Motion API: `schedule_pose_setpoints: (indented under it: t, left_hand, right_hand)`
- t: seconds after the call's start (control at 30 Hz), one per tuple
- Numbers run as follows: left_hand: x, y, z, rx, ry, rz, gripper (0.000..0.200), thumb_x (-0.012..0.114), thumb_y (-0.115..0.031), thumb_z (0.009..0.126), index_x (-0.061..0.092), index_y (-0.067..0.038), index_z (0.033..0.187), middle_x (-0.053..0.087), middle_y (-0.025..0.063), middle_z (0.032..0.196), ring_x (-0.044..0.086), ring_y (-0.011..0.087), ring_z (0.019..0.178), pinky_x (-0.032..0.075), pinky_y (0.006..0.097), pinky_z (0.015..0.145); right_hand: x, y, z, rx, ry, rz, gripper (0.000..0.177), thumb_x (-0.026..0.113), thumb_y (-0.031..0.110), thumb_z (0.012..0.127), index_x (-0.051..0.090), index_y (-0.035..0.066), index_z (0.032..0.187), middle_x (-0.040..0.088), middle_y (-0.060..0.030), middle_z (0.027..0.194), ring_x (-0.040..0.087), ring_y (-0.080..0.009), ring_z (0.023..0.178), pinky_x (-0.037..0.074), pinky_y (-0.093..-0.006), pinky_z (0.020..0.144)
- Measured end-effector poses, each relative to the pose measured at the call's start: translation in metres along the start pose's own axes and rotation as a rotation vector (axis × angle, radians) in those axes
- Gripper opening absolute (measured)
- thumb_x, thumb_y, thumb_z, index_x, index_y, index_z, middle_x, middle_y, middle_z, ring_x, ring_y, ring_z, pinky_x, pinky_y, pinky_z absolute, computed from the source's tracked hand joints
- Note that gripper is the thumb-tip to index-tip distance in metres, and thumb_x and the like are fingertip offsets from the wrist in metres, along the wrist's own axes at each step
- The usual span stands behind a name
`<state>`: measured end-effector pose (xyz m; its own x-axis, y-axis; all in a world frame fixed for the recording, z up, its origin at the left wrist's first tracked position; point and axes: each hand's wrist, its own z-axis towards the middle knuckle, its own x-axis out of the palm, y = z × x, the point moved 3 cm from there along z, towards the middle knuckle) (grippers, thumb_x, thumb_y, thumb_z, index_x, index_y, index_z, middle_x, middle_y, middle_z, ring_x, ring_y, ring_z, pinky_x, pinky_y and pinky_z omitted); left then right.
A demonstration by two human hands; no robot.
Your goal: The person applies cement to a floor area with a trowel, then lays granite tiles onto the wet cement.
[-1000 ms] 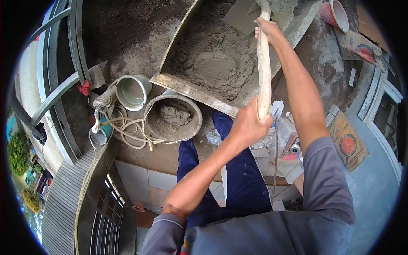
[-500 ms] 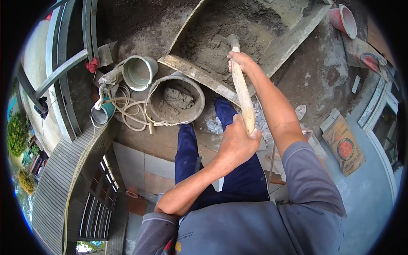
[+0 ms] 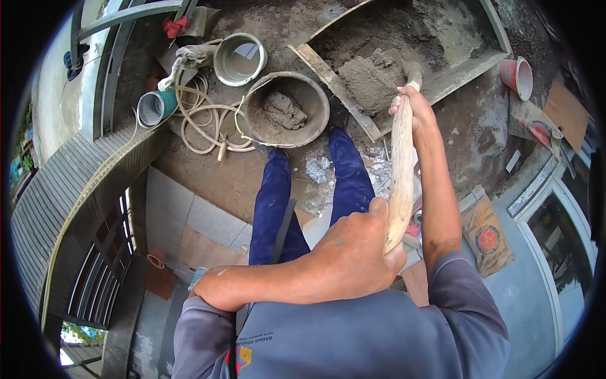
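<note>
Both of my hands are wrapped round the pale wooden handle of a hoe [image 3: 401, 164]. My left hand [image 3: 363, 252] grips the handle's near end, close to my shirt. Farther along, my right hand [image 3: 413, 108] is closed round it near the hoe's head. That head sits against a mound of wet grey mortar [image 3: 372, 82] in a wooden mixing trough [image 3: 338, 95]; its blade is mostly hidden. Left of the trough, a wide round tub [image 3: 320, 114] holds a lump of mortar [image 3: 284, 110].
A bucket of water [image 3: 241, 60], a coiled hose [image 3: 208, 120] and a green bucket [image 3: 154, 107] stand at left. At right are a red bucket [image 3: 517, 77] and a paper cement sack [image 3: 486, 237]. Crumpled scraps [image 3: 319, 169] lie near my feet.
The hoe and both hands have come back toward my body. Mortar is now heaped at the trough's near end. My view has shifted, so the tub and buckets appear higher and farther right.
</note>
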<state>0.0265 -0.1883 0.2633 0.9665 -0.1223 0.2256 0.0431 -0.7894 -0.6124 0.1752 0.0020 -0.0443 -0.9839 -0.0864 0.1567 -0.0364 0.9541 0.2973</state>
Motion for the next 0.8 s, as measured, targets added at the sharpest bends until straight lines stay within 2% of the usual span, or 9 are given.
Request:
schedule_pose_setpoints:
  t: [0.13, 0.23, 0.3, 0.37, 0.47, 0.57, 0.67, 0.73, 0.8]
  left_hand:
    - [-0.026, 0.049, -0.07, 0.014, 0.037, 0.12, 0.036, 0.064, -0.012, 0.083, 0.046, 0.013, 0.102, 0.063, 0.0319, 0.071, 0.07, 0.0467, 0.071, 0.055, 0.0517, 0.068]
    - [-0.055, 0.112, -0.113, -0.026, 0.019, 0.174, 0.037, 0.067, -0.013, 0.081, 0.047, 0.008, 0.103, 0.065, 0.0285, 0.072, 0.07, 0.0443, 0.071, 0.054, 0.0506, 0.066]
    - [-0.078, 0.175, -0.133, -0.089, 0.066, 0.212, 0.037, 0.069, -0.014, 0.08, 0.049, 0.002, 0.107, 0.066, 0.0241, 0.074, 0.07, 0.0413, 0.072, 0.054, 0.0489, 0.066]
    - [-0.107, 0.26, -0.147, -0.148, -0.026, 0.34, 0.039, 0.071, -0.015, 0.076, 0.051, -0.007, 0.109, 0.067, 0.0189, 0.076, 0.07, 0.0396, 0.074, 0.054, 0.0488, 0.069]
    - [-0.142, 0.401, -0.145, -0.206, -0.213, 0.54, 0.037, 0.071, -0.016, 0.077, 0.052, -0.006, 0.106, 0.067, 0.0201, 0.087, 0.067, 0.0424, 0.084, 0.052, 0.0501, 0.075]
    - [-0.152, 0.482, -0.133, -0.272, -0.329, 0.595, 0.035, 0.072, -0.015, 0.078, 0.052, -0.005, 0.105, 0.066, 0.022, 0.1, 0.063, 0.0432, 0.097, 0.049, 0.0508, 0.084]
    - [-0.139, 0.508, -0.123, -0.215, -0.375, 0.594, 0.036, 0.074, -0.015, 0.077, 0.052, -0.004, 0.104, 0.064, 0.0206, 0.105, 0.06, 0.0418, 0.104, 0.044, 0.0492, 0.09]
    - [-0.128, 0.49, -0.11, -0.129, -0.368, 0.634, 0.037, 0.075, -0.014, 0.076, 0.053, -0.004, 0.104, 0.064, 0.0196, 0.103, 0.06, 0.041, 0.103, 0.044, 0.0479, 0.09]
    - [-0.111, 0.446, -0.089, -0.037, -0.348, 0.591, 0.032, 0.075, -0.013, 0.075, 0.055, -0.004, 0.099, 0.065, 0.0191, 0.098, 0.061, 0.04, 0.1, 0.045, 0.0469, 0.089]
  right_hand:
    - [0.034, -0.064, -0.041, -0.005, -0.003, 0.13, 0.016, 0.058, 0.011, 0.091, 0.044, 0.005, 0.097, 0.048, -0.0088, 0.068, 0.05, -0.0213, 0.055, 0.048, -0.0397, 0.05]
    - [0.065, -0.135, -0.054, -0.016, -0.036, 0.194, 0.013, 0.059, 0.011, 0.091, 0.047, 0.005, 0.094, 0.05, -0.0092, 0.07, 0.052, -0.0228, 0.056, 0.051, -0.0432, 0.052]
    - [0.086, -0.185, -0.05, -0.06, -0.017, 0.226, 0.014, 0.059, 0.012, 0.092, 0.048, 0.004, 0.097, 0.051, -0.01, 0.071, 0.055, -0.0242, 0.057, 0.053, -0.045, 0.054]
    - [0.114, -0.236, -0.049, -0.11, -0.006, 0.224, 0.014, 0.059, 0.012, 0.092, 0.049, 0.004, 0.098, 0.052, -0.0103, 0.073, 0.058, -0.0258, 0.058, 0.055, -0.0468, 0.055]
    - [0.15, -0.303, -0.028, -0.143, 0.008, 0.208, 0.013, 0.059, 0.009, 0.089, 0.05, 0.003, 0.097, 0.053, -0.0099, 0.073, 0.06, -0.0275, 0.059, 0.057, -0.0476, 0.058]
    - [0.169, -0.339, -0.018, -0.151, 0.017, 0.163, 0.013, 0.059, 0.005, 0.086, 0.049, 0.0, 0.094, 0.055, -0.0102, 0.071, 0.061, -0.0262, 0.057, 0.058, -0.0435, 0.06]
    - [0.168, -0.33, -0.029, -0.237, 0.012, 0.111, 0.012, 0.058, 0.003, 0.087, 0.049, -0.001, 0.095, 0.057, -0.0108, 0.073, 0.062, -0.0252, 0.058, 0.058, -0.0416, 0.058]
    - [0.16, -0.301, -0.044, -0.3, 0.041, 0.109, 0.012, 0.057, 0.003, 0.088, 0.049, -0.001, 0.096, 0.058, -0.012, 0.074, 0.063, -0.0247, 0.058, 0.059, -0.0414, 0.058]
    - [0.142, -0.253, -0.058, -0.33, 0.068, 0.05, 0.009, 0.059, 0.006, 0.091, 0.052, 0.001, 0.092, 0.058, -0.0106, 0.077, 0.064, -0.0254, 0.064, 0.06, -0.0433, 0.066]
